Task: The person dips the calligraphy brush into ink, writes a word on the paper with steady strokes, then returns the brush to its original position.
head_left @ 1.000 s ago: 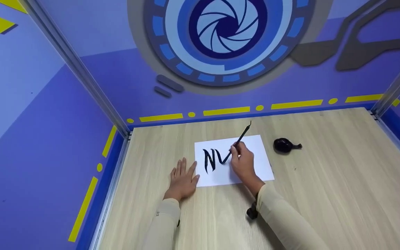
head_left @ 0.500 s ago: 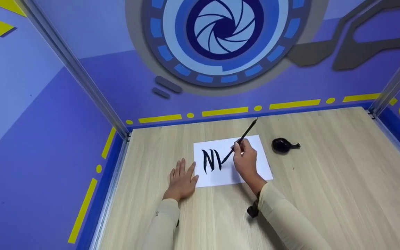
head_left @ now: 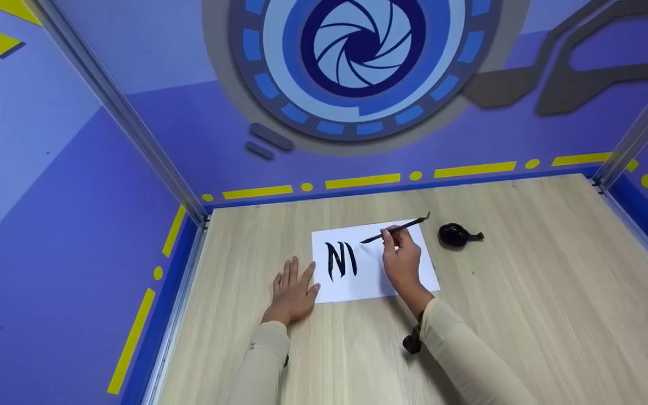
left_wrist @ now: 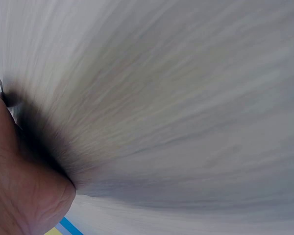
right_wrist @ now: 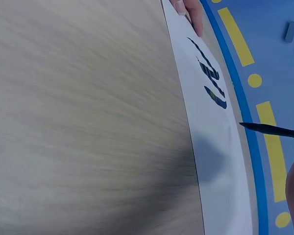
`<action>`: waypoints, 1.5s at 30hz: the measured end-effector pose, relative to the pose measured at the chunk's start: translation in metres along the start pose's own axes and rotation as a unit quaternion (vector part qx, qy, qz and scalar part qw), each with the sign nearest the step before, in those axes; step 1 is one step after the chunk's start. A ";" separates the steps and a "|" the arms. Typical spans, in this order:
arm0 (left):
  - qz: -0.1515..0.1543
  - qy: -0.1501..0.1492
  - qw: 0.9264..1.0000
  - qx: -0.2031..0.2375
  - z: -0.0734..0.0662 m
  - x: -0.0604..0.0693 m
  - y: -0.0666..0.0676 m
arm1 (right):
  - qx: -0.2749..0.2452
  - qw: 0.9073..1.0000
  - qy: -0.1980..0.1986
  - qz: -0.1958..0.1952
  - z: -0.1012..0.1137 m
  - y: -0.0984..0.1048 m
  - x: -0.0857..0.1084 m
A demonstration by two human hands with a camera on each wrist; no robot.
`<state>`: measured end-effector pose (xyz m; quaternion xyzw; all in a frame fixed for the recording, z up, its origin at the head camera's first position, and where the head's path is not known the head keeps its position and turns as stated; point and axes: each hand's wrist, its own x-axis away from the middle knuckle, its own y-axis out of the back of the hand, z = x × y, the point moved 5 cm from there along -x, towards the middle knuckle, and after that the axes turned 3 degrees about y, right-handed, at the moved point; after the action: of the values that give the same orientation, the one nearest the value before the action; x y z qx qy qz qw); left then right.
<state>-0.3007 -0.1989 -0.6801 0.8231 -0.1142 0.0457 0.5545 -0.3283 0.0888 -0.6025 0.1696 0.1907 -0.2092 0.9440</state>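
Observation:
In the head view my right hand (head_left: pixel 403 263) pinches a black writing brush (head_left: pixel 413 223) between thumb and fingers. The brush leans low, its hanging loop up at the right, its tip over the upper part of a white sheet of paper (head_left: pixel 377 284). From the right wrist the brush tip (right_wrist: pixel 247 126) appears raised off the sheet. Black ink strokes (head_left: pixel 341 260), like an N and a slanting line, mark the paper's left half. My left hand (head_left: pixel 291 293) lies flat with fingers spread, thumb and index at the paper's left edge. The left wrist view shows only part of that hand (left_wrist: pixel 27 181).
Right of the paper stands a small round glossy black vessel (head_left: pixel 453 235) with a short handle or spout. The wooden tabletop (head_left: pixel 538 281) ends at a blue printed back wall (head_left: pixel 189 129). A metal post (head_left: pixel 121 107) rises at the left corner.
The line right of the N has grown into a full slanting stroke. My right hand has then lifted the brush and shifted slightly right, tipping it flatter. My left hand stays put.

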 end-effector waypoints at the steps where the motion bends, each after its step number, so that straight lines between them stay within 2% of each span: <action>1: 0.003 -0.001 1.000 0.000 -0.001 0.001 0.001 | 0.001 1.000 0.000 -0.001 -0.001 0.000 0.000; 9: 0.004 -0.009 1.000 -0.003 -0.013 0.010 0.016 | 0.006 1.000 -0.004 0.000 -0.004 -0.003 0.000; 16: 0.001 0.002 1.000 0.000 0.001 0.001 0.001 | 0.006 1.000 -0.007 0.002 -0.005 -0.005 0.001; 26: 0.003 0.000 1.000 0.001 0.001 0.000 0.001 | 0.020 1.000 -0.007 0.013 -0.010 -0.008 0.005; 32: 0.002 -0.005 1.000 0.013 -0.002 0.003 0.003 | 0.020 0.999 -0.015 0.032 -0.011 -0.010 0.006; 36: 0.000 -0.013 1.000 0.025 -0.004 0.005 0.006 | 0.012 0.999 -0.004 0.030 -0.010 -0.010 0.007; 40: -0.001 -0.011 1.000 0.016 -0.003 0.005 0.005 | 0.006 1.000 0.012 0.023 -0.010 -0.009 0.006; 45: -0.002 -0.003 1.000 0.007 -0.002 0.004 0.004 | -0.008 0.999 0.005 0.043 -0.010 -0.010 0.007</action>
<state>-0.2977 -0.1992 -0.6754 0.8273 -0.1138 0.0426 0.5485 -0.3297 0.0819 -0.6169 0.1706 0.1895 -0.1659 0.9526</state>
